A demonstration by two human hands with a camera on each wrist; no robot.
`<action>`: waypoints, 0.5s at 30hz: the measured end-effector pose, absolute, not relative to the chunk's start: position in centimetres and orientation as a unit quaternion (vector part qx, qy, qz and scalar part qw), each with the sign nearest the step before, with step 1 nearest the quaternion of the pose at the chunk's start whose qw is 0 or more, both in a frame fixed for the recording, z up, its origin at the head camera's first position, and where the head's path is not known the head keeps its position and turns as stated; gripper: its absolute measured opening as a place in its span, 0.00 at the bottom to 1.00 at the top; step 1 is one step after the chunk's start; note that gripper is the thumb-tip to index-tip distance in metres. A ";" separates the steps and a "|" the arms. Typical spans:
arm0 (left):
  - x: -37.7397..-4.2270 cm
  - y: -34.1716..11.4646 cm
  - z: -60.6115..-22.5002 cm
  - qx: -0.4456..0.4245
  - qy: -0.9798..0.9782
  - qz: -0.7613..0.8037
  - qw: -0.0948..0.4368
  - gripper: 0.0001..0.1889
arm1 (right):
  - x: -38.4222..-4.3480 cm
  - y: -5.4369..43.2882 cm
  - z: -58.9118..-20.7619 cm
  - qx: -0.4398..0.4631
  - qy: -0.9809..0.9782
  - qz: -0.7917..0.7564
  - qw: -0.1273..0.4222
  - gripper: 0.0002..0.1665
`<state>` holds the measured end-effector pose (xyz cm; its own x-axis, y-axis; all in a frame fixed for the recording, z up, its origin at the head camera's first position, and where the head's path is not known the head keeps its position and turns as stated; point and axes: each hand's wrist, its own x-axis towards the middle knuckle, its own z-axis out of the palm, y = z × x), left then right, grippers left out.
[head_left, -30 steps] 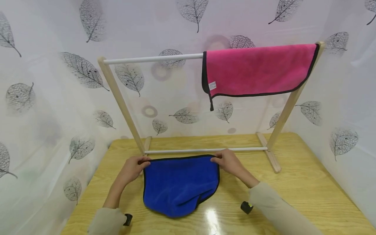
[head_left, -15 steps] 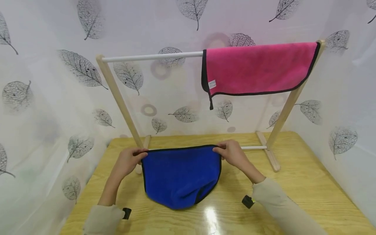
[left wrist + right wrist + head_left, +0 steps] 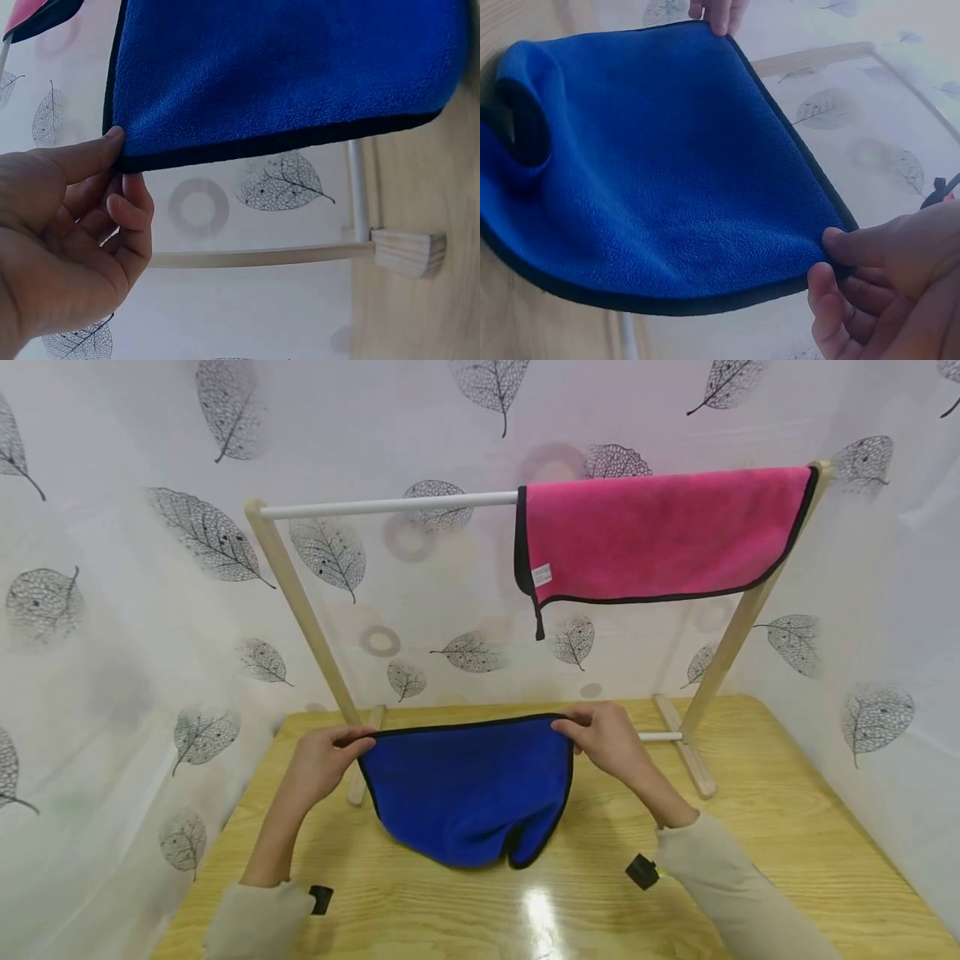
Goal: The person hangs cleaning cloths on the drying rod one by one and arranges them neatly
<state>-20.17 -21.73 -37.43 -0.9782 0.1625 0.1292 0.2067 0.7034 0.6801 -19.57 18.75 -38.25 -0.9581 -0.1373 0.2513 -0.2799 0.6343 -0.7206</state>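
Blue cloth [image 3: 465,793] hangs over bench [image 3: 420,914] in front of rack [image 3: 317,635], left hand [image 3: 322,764] and right hand [image 3: 606,742] each with thumb and fingers pinching a top corner; looks light, soft, floppy, plush so probably not slippery, hard to damage; lower part sags and folds, so won't hold shape by itself; best taken at both corners on the black trim [image 3: 277,142], edge taut between them
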 end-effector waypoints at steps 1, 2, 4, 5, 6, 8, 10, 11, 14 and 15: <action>-20.1 -21.7 -37.3 -0.100 -0.923 -0.371 0.031 0.16 | -19.5 18.8 -38.2 0.118 -0.900 0.411 0.089 0.08; -20.1 -21.7 -37.2 -0.101 -0.923 -0.370 0.032 0.16 | -19.5 18.8 -38.1 0.120 -0.899 0.411 0.091 0.08; -20.0 -21.7 -37.0 -0.097 -0.923 -0.371 0.031 0.16 | -19.4 18.8 -37.9 0.123 -0.898 0.412 0.095 0.07; -20.0 -21.7 -36.8 -0.095 -0.924 -0.370 0.030 0.16 | -19.4 18.9 -37.8 0.124 -0.898 0.412 0.097 0.07; -20.0 -21.7 -36.7 -0.093 -0.924 -0.370 0.028 0.17 | -19.3 18.9 -37.7 0.125 -0.897 0.412 0.098 0.07; -19.9 -21.7 -36.4 -0.087 -0.923 -0.373 0.024 0.17 | -19.3 18.9 -37.5 0.126 -0.895 0.416 0.100 0.08; -19.9 -21.7 -36.2 -0.079 -0.922 -0.380 0.017 0.17 | -19.2 18.9 -37.3 0.125 -0.894 0.418 0.102 0.09; -19.9 -21.7 -36.0 -0.074 -0.919 -0.386 0.014 0.17 | -19.2 18.9 -37.2 0.125 -0.893 0.419 0.102 0.10; -19.9 -21.6 -35.7 -0.057 -0.910 -0.411 0.002 0.16 | -19.1 18.8 -36.9 0.125 -0.891 0.425 0.104 0.10; -19.9 -21.6 -35.6 -0.053 -0.905 -0.422 -0.001 0.17 | -19.0 18.8 -36.8 0.125 -0.890 0.426 0.106 0.11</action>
